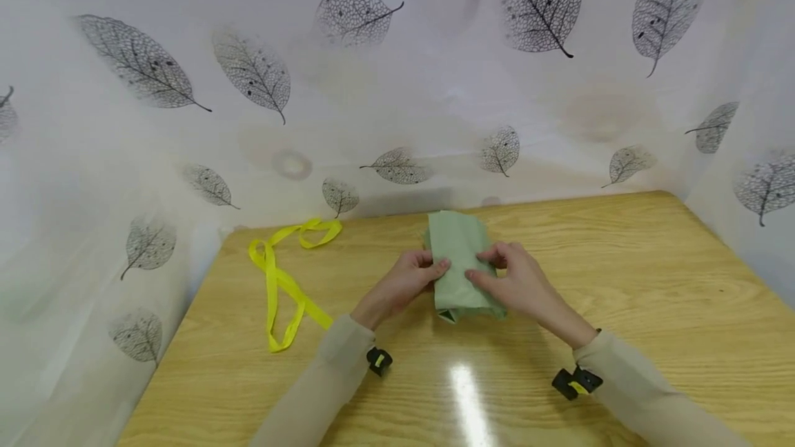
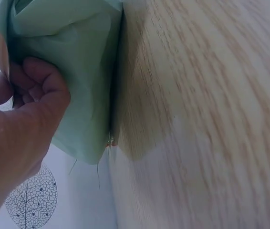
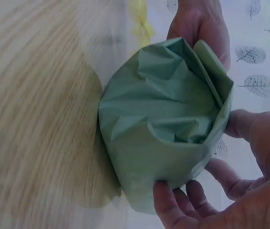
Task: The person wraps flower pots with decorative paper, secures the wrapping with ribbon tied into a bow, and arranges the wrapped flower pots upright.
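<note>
A bundle wrapped in green paper (image 1: 461, 254) lies on the table, long side pointing away from me. Its near end shows crumpled, tucked folds (image 3: 168, 100) in the right wrist view. The left hand (image 1: 413, 273) pinches the paper's loose edge along the left side, thumb on top and fingers curled under the flap, as the left wrist view shows. From the right, the right hand (image 1: 512, 278) holds the bundle, with thumb and index finger on its upper face and the other fingers bent against its side. What the paper encloses is hidden.
A yellow ribbon (image 1: 271, 274) lies in loose loops on the left of the wooden table (image 1: 621, 281). Behind the table's back edge hangs a pale curtain (image 1: 435, 88) printed with dark leaves. Each wrist carries a black strapped device (image 1: 577, 383).
</note>
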